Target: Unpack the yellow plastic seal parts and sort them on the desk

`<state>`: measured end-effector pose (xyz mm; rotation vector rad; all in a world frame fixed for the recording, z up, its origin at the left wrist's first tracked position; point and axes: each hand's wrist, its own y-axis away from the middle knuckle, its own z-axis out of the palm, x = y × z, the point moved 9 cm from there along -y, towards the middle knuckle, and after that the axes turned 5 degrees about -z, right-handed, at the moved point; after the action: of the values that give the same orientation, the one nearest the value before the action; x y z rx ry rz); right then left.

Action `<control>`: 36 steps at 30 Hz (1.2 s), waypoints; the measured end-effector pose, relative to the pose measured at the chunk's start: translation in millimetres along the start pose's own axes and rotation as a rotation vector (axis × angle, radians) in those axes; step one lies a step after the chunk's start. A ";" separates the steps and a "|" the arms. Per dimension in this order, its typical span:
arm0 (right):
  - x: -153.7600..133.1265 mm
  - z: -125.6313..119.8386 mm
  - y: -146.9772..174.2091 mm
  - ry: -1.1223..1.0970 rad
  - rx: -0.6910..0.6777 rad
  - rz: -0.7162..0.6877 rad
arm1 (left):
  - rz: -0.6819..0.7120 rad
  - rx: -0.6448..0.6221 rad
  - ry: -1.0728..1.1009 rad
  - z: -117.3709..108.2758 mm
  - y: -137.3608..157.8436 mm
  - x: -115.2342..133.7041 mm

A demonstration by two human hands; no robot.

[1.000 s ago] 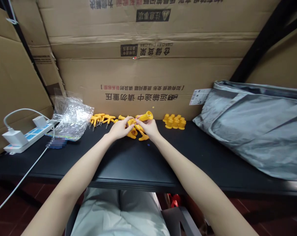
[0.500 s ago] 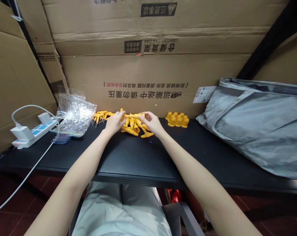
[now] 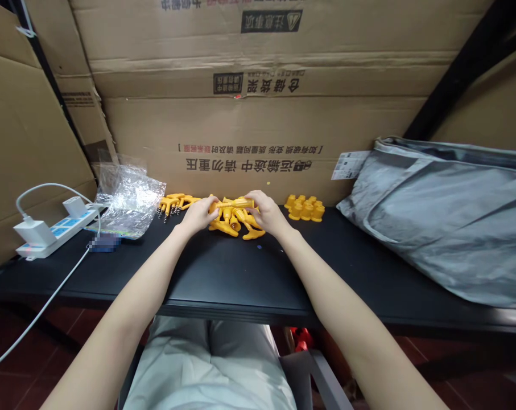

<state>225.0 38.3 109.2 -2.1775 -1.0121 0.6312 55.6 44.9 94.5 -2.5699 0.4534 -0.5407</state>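
My left hand (image 3: 200, 213) is closed round the handle end of a yellow corkscrew (image 3: 227, 205), held level above a pile. My right hand (image 3: 265, 210) pinches the other end, where a yellow plastic sleeve (image 3: 243, 203) lies in line with the shaft. No bare spiral shows between the hands. Beneath them is a heap of yellow T-handled corkscrews (image 3: 224, 228), several with sleeves over their screws. Left of my left hand lie several corkscrews (image 3: 172, 200) with bare metal spirals. To the right stands a cluster of loose yellow sleeves (image 3: 306, 210), upright.
Crumpled clear plastic bags (image 3: 132, 193) and a white power strip (image 3: 61, 230) with plugs and a cable occupy the left of the black table (image 3: 236, 279). A large grey fabric bag (image 3: 445, 222) lies at the right. Cardboard (image 3: 258, 122) walls the back.
The handle end of the corkscrew has turned, so its upright tip no longer sticks up above my left hand. Both hands stay on the two ends. The view has shifted slightly.
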 end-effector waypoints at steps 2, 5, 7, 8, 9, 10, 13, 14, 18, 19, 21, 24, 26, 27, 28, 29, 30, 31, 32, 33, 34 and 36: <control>-3.6 -1.9 0.5 0.103 -0.025 -0.033 | -0.009 -0.018 -0.007 1.0 0.4 1.4; -9.7 0.5 2.7 0.220 -0.054 -0.057 | -0.021 0.005 -0.047 -1.6 1.1 3.3; -16.3 5.2 3.8 0.277 -0.066 -0.080 | -0.011 0.015 -0.077 -2.6 1.8 6.1; -19.4 8.1 4.0 0.302 -0.073 -0.088 | -0.004 0.017 -0.093 -2.6 2.3 7.9; -21.7 11.1 4.0 0.324 -0.082 -0.090 | 0.002 0.017 -0.108 -2.4 2.8 9.6; -22.9 14.0 3.7 0.346 -0.093 -0.086 | 0.005 0.015 -0.123 -2.1 3.3 11.2; -22.4 19.6 2.5 0.398 -0.125 -0.061 | -0.019 0.000 -0.158 -1.0 4.2 13.2; -21.7 20.2 2.2 0.408 -0.129 -0.054 | -0.034 -0.007 -0.166 -0.6 4.4 13.1; -21.0 20.7 2.3 0.412 -0.131 -0.046 | -0.079 -0.009 -0.169 -1.6 4.6 11.9; -21.8 21.3 2.7 0.410 -0.133 -0.050 | -0.081 -0.007 -0.165 -1.9 4.7 11.9; -24.2 23.3 3.3 0.411 -0.143 -0.061 | -0.083 -0.006 -0.161 -2.1 4.9 11.7; -26.2 26.3 3.2 0.426 -0.163 -0.065 | -0.088 -0.012 -0.177 -1.3 5.2 11.5; -25.1 26.5 2.5 0.433 -0.169 -0.058 | -0.093 -0.012 -0.188 -1.3 5.3 11.4; -23.5 25.4 2.2 0.438 -0.166 -0.048 | -0.096 -0.011 -0.190 -1.5 5.3 11.3; -20.9 23.5 2.1 0.443 -0.158 -0.033 | -0.100 -0.009 -0.190 -1.9 5.3 11.1; -17.5 20.8 2.1 0.447 -0.145 -0.010 | -0.105 -0.007 -0.188 -2.6 5.2 10.6; -13.4 17.5 2.4 0.450 -0.126 0.016 | -0.113 -0.003 -0.186 -3.4 5.1 9.7; -9.1 14.0 3.1 0.449 -0.105 0.042 | -0.123 0.001 -0.183 -4.3 5.0 8.4; -4.6 10.7 3.9 0.443 -0.084 0.067 | -0.134 0.005 -0.180 -5.2 4.9 6.8; 0.0 7.8 5.0 0.434 -0.064 0.092 | -0.146 0.010 -0.177 -6.1 4.8 4.9; 4.9 5.2 6.2 0.424 -0.045 0.116 | -0.159 0.014 -0.173 -6.8 4.8 2.7; 16.1 0.7 9.2 0.405 -0.011 0.169 | -0.186 0.024 -0.166 -8.0 4.8 -2.2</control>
<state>238.5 46.9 99.7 -2.2917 -0.6246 0.2392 49.0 38.8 97.9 -2.6220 0.1514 -0.3881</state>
